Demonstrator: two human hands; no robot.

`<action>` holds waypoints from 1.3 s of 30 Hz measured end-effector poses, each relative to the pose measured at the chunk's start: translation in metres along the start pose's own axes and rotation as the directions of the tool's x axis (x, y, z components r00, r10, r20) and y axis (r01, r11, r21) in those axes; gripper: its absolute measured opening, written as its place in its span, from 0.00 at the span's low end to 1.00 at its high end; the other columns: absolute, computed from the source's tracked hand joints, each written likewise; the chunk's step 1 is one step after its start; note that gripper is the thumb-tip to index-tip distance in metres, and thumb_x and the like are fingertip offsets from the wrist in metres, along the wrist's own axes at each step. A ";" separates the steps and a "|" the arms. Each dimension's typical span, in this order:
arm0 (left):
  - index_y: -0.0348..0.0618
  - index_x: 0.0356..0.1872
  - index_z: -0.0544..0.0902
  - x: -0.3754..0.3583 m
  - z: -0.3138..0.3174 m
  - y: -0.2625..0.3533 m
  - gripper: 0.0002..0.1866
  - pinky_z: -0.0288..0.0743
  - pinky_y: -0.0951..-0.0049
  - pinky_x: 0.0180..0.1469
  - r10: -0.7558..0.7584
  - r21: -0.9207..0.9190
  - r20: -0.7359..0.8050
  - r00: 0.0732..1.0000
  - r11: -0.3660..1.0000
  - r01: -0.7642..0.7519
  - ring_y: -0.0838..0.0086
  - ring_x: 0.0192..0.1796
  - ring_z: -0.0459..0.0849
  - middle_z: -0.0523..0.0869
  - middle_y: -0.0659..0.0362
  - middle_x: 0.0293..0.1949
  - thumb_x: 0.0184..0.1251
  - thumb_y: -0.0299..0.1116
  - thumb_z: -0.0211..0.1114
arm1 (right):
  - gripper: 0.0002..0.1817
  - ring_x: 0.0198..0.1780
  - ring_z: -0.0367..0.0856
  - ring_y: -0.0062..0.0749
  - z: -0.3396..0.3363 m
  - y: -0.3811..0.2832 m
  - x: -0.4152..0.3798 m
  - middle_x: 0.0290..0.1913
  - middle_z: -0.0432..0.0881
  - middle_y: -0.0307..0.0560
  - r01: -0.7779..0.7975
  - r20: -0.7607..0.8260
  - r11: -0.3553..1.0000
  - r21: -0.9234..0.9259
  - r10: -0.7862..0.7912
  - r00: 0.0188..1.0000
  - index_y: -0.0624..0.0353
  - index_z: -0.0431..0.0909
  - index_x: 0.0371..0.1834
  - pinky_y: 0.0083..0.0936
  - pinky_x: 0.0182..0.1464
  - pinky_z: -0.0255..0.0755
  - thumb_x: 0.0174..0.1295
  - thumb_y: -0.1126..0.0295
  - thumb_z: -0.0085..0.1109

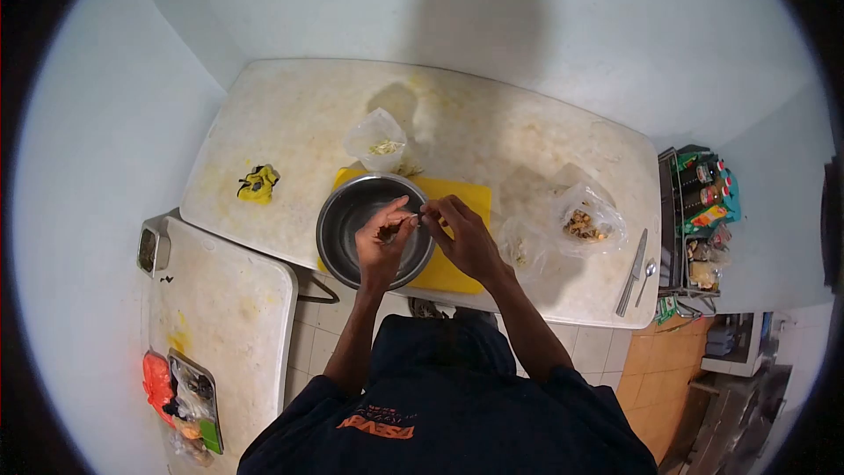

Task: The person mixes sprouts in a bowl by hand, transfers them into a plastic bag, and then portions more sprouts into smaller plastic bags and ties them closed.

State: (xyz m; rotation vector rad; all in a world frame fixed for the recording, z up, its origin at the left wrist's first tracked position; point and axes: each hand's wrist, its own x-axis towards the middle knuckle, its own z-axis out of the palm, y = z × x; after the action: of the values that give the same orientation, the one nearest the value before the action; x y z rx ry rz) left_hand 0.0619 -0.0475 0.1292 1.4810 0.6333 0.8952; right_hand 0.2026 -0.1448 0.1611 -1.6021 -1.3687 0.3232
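Pale walls close in a worn white table (492, 132), and a metal bowl (343, 229) sits on a yellow cutting board (453, 193) at its near edge. Over the bowl, the left hand (380, 237) and right hand (462, 233) meet, fingertips pinching a small item (411, 218) between them; what it is cannot be told. Behind the bowl stands an open plastic bag (378, 142) with pale pieces. Right of the bowl lies a second bag (587, 218) of brownish pieces, apparently not yet used up, and further right a knife (632, 273) and spoon (646, 277). Left of the bowl rests a yellow crumpled thing (258, 183). The bowl's contents are not clear, so progress is hard to judge
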 end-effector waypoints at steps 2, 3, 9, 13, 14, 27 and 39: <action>0.37 0.57 0.82 -0.001 0.005 0.009 0.20 0.81 0.75 0.48 0.087 0.084 0.021 0.996 0.993 -0.089 0.79 0.40 0.87 0.90 0.58 0.38 0.63 0.20 0.69 | 0.09 0.43 0.83 0.40 -0.006 0.001 -0.001 0.41 0.80 0.48 0.051 0.006 0.996 -0.071 -0.051 0.999 0.61 0.77 0.48 0.32 0.44 0.78 0.66 0.73 0.61; 0.38 0.57 0.82 -0.001 0.008 0.014 0.20 0.81 0.74 0.48 0.131 0.125 0.032 0.991 0.983 -0.134 0.78 0.40 0.87 0.90 0.57 0.38 0.63 0.20 0.69 | 0.09 0.42 0.83 0.40 -0.008 0.001 -0.002 0.40 0.80 0.48 0.079 0.013 0.991 -0.106 -0.078 0.997 0.61 0.77 0.47 0.33 0.44 0.78 0.66 0.73 0.61; 0.38 0.56 0.81 -0.005 0.015 0.038 0.17 0.81 0.70 0.47 0.235 0.348 0.144 0.961 0.897 -0.271 0.64 0.43 0.88 0.89 0.52 0.39 0.66 0.23 0.65 | 0.10 0.41 0.84 0.42 -0.013 -0.001 -0.007 0.40 0.80 0.48 0.032 0.040 0.981 -0.191 -0.025 0.999 0.61 0.76 0.43 0.34 0.43 0.78 0.61 0.72 0.66; 0.38 0.59 0.80 -0.006 0.016 0.044 0.21 0.80 0.71 0.51 0.318 0.432 0.217 0.923 0.816 -0.383 0.71 0.44 0.88 0.89 0.52 0.42 0.64 0.20 0.67 | 0.10 0.40 0.83 0.42 -0.014 0.000 -0.009 0.39 0.80 0.48 0.018 0.015 0.986 -0.168 -0.016 1.000 0.61 0.75 0.41 0.34 0.41 0.78 0.60 0.74 0.66; 0.38 0.60 0.79 -0.007 0.015 0.041 0.21 0.80 0.70 0.51 0.319 0.419 0.215 0.923 0.824 -0.382 0.71 0.44 0.88 0.89 0.52 0.42 0.65 0.20 0.66 | 0.10 0.39 0.83 0.41 -0.014 -0.001 -0.010 0.39 0.80 0.48 0.011 -0.011 0.991 -0.137 -0.013 1.000 0.61 0.75 0.41 0.33 0.41 0.78 0.61 0.74 0.66; 0.32 0.63 0.71 -0.001 0.000 0.029 0.24 0.82 0.75 0.46 -0.135 -0.205 0.232 0.963 0.961 0.184 0.77 0.40 0.87 0.90 0.54 0.38 0.68 0.21 0.66 | 0.06 0.41 0.83 0.38 -0.024 -0.012 -0.010 0.40 0.82 0.48 0.031 0.075 0.999 0.021 -0.032 0.997 0.61 0.77 0.42 0.32 0.43 0.76 0.66 0.72 0.61; 0.35 0.59 0.73 0.005 -0.018 0.038 0.23 0.79 0.76 0.41 -0.339 0.210 0.519 0.785 0.941 0.267 0.77 0.36 0.87 0.90 0.53 0.34 0.64 0.22 0.69 | 0.11 0.42 0.83 0.48 -0.023 -0.003 -0.032 0.40 0.81 0.52 -0.052 0.357 0.997 -0.048 0.066 0.932 0.61 0.72 0.44 0.38 0.44 0.77 0.66 0.66 0.60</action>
State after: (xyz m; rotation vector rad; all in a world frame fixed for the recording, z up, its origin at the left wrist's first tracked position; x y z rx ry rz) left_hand 0.0458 -0.0376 0.1670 1.5952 0.4777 0.1515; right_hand 0.2067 -0.1835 0.1628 -1.6734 -1.6085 0.6560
